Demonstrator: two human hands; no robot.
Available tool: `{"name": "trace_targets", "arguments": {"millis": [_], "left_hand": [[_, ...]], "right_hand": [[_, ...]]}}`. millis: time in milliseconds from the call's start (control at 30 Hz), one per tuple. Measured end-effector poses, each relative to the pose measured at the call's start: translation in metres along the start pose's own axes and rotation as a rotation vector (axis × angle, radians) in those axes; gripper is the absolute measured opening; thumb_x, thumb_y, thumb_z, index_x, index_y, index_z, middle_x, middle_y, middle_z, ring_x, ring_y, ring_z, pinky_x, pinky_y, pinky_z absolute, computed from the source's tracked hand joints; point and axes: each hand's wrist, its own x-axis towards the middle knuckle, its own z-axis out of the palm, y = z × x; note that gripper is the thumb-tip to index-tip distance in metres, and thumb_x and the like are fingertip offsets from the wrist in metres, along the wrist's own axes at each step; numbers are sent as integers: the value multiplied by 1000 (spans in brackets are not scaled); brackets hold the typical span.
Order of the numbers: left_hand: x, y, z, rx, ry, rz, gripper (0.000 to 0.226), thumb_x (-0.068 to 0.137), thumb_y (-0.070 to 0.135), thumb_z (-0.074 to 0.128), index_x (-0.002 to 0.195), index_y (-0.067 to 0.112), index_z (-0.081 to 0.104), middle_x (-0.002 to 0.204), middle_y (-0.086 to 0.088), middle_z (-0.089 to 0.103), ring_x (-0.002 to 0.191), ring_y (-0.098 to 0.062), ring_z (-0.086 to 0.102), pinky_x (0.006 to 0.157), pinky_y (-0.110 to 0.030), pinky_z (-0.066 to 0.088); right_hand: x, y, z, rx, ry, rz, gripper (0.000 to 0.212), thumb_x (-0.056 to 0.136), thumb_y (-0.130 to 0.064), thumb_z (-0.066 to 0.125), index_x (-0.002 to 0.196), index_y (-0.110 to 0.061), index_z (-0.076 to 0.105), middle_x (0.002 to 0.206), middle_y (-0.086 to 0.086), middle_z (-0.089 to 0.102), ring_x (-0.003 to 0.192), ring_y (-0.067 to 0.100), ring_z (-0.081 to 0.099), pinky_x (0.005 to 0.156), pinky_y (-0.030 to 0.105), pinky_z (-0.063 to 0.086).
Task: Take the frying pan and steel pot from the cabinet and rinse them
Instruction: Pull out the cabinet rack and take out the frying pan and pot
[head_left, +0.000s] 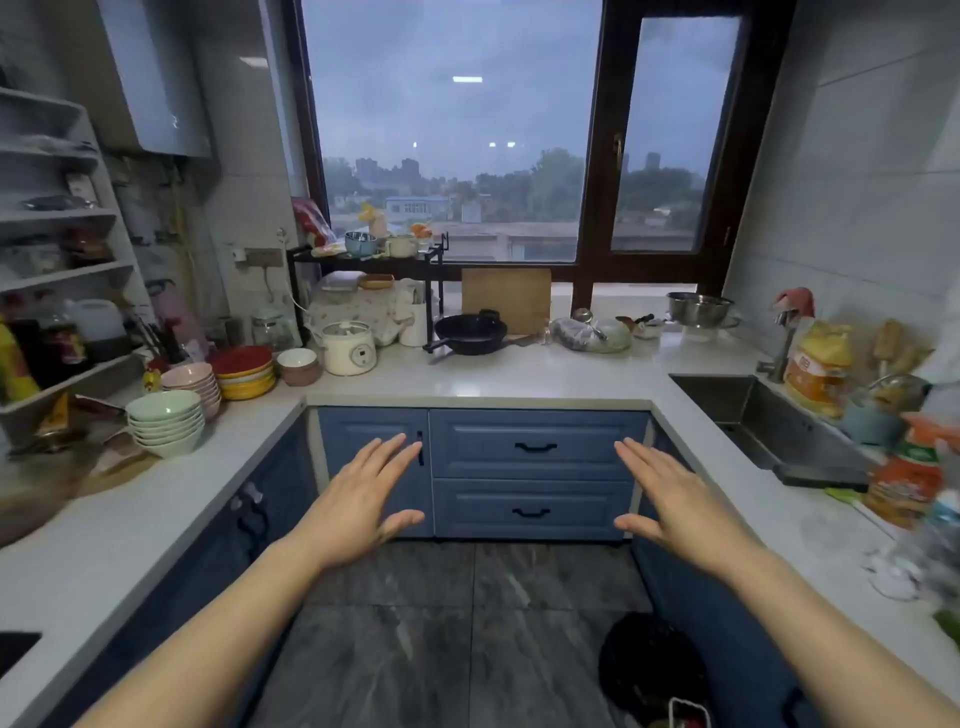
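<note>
**Blue cabinets shut, both hands spread before them**

Pale stone surface (519, 379) wraps the kitchen in a U below a dark-framed window (452, 130), with grey tiled floor (415, 623) at bottom centre. At left centre stand stacked bowls (166, 423) and coloured plates (244, 371); the sink (769, 415) sits at right. Bottles at the right edge are blurred and partly cut off, and the shelves at upper left are too smeared to read. A black frying pan (470, 330) rests at the back of the surface, centre frame, and a steel pot (698, 309) near the tap, upper right. The left hand (358, 499) and right hand (675, 499) hover with fingers straight and wide, holding nothing, well below both. The left fingers (389, 452) overlap the cabinet door (374, 467) beside its handle; whether they touch it I cannot tell.
</note>
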Motion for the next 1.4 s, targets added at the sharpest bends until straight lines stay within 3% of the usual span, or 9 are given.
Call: {"name": "trace_targets", "arguments": {"millis": [200, 533, 833, 1100, 1267, 1400], "left_hand": [[58, -33, 39, -19, -8, 1, 90, 78, 79, 25, 152, 34, -1, 160, 9, -2, 148, -17, -2, 119, -38, 14], [204, -115, 89, -64, -96, 39, 97, 70, 87, 14, 151, 36, -3, 160, 9, -3, 148, -17, -2, 119, -40, 15], [313, -150, 138, -101, -151, 73, 83, 86, 65, 42, 151, 36, 0, 160, 10, -2, 148, -16, -1, 120, -40, 16], [415, -170, 190, -109, -168, 77, 84, 83, 70, 35, 151, 35, 0, 160, 10, -1, 148, -15, -1, 120, -39, 15], [489, -182, 234, -104, -187, 51, 92, 77, 84, 17, 152, 33, 3, 160, 6, 8, 147, -17, 5, 119, -42, 20], [545, -185, 267, -107, -220, 11, 97, 74, 87, 10, 152, 30, 5, 160, 4, 10, 147, -18, 7, 120, -37, 14]], "right_hand": [[62, 22, 42, 29, -35, 31, 94, 88, -54, 61, 157, -30, 3, 163, -9, 4, 150, 16, 10, 122, 35, 17], [204, 56, 102, 75, -65, 133, 93, 88, -53, 61, 157, -28, 4, 164, -7, 6, 150, 16, 12, 121, 38, 21], [299, 98, 144, 109, -97, 198, 94, 86, -48, 67, 157, -27, 8, 163, -8, 11, 149, 15, 14, 119, 42, 25], [392, 163, 196, 108, -136, 180, 92, 88, -50, 63, 157, -25, 7, 163, -8, 11, 149, 15, 14, 120, 41, 24], [465, 218, 237, 147, -182, 155, 90, 90, -51, 61, 157, -27, 5, 164, -7, 8, 149, 14, 11, 120, 41, 23], [520, 257, 269, 171, -227, 147, 91, 90, -51, 60, 157, -27, 4, 164, -8, 7, 150, 13, 10, 121, 39, 21]]}}
